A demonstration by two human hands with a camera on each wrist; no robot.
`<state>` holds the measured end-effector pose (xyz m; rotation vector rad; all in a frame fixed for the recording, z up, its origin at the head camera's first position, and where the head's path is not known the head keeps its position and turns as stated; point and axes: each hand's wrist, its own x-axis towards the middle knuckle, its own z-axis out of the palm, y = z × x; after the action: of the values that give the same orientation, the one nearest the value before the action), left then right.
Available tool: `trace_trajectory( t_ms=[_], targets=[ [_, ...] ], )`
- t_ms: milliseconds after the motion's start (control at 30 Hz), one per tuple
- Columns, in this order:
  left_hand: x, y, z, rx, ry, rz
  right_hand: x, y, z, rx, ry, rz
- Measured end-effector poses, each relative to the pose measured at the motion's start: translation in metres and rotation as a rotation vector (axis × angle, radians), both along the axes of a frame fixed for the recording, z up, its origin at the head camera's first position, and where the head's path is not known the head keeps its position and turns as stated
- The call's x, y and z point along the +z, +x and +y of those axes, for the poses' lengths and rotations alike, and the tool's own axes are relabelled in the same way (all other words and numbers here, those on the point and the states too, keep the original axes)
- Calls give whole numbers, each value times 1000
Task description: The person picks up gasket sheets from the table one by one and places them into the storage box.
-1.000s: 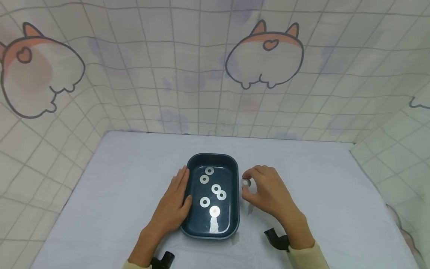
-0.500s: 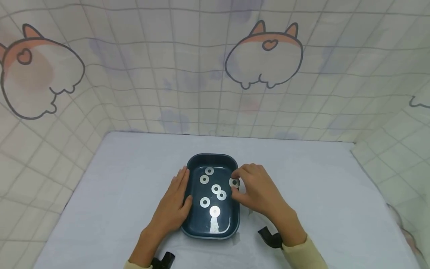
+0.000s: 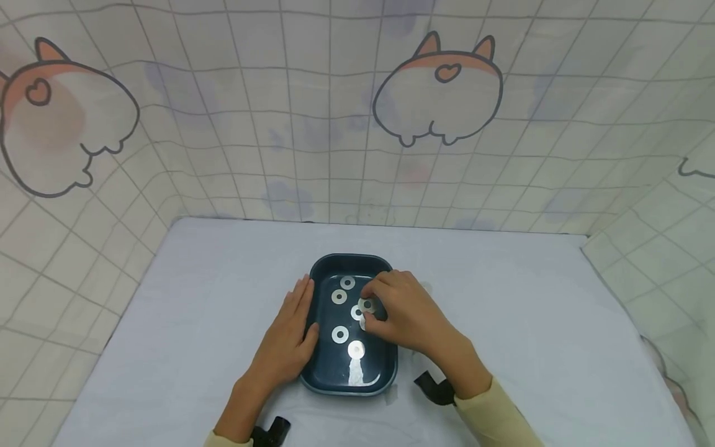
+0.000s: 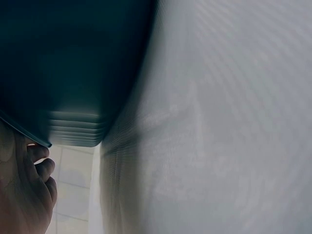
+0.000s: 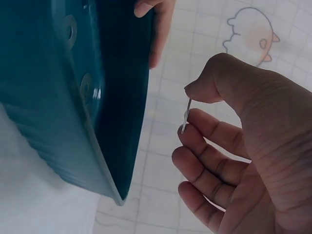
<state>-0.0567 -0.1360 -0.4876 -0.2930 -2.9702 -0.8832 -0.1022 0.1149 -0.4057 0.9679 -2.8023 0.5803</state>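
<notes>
Over the right half of a dark blue-green tray (image 3: 329,377), my right hand (image 3: 404,313) pinches a flat metal washer (image 3: 367,305) between thumb and fingers. The right wrist view shows that washer (image 5: 186,116) edge-on, held clear of the tray. Inside the tray lie several more washers (image 3: 340,334), one of them partly hidden under my right thumb. My left hand (image 3: 286,338) rests along the tray's left rim with straight fingers. In the left wrist view, part of the left hand (image 4: 27,185) shows beside the tray wall (image 4: 73,73).
A white cloth (image 3: 503,298) covers the table. Behind it hangs a tiled-pattern curtain (image 3: 335,155) with cartoon animals. A small piece of tape (image 3: 392,393) sits by the tray's lower right corner. Black straps with mounts (image 3: 436,389) circle both wrists.
My right hand has moved left with the pinched washer, from beside the tray's right rim to above its inside. My left hand has stayed on the left rim.
</notes>
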Motion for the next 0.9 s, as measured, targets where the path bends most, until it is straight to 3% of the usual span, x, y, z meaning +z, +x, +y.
trace_trajectory(
  t_ms=[400,900],
  targets=[
    [3,-2,0,-18,14,-1,1,-9,-16,42,10,1],
    [1,1,-2,-30,16,9,-3,-8,-34,103,25,-27]
  ],
)
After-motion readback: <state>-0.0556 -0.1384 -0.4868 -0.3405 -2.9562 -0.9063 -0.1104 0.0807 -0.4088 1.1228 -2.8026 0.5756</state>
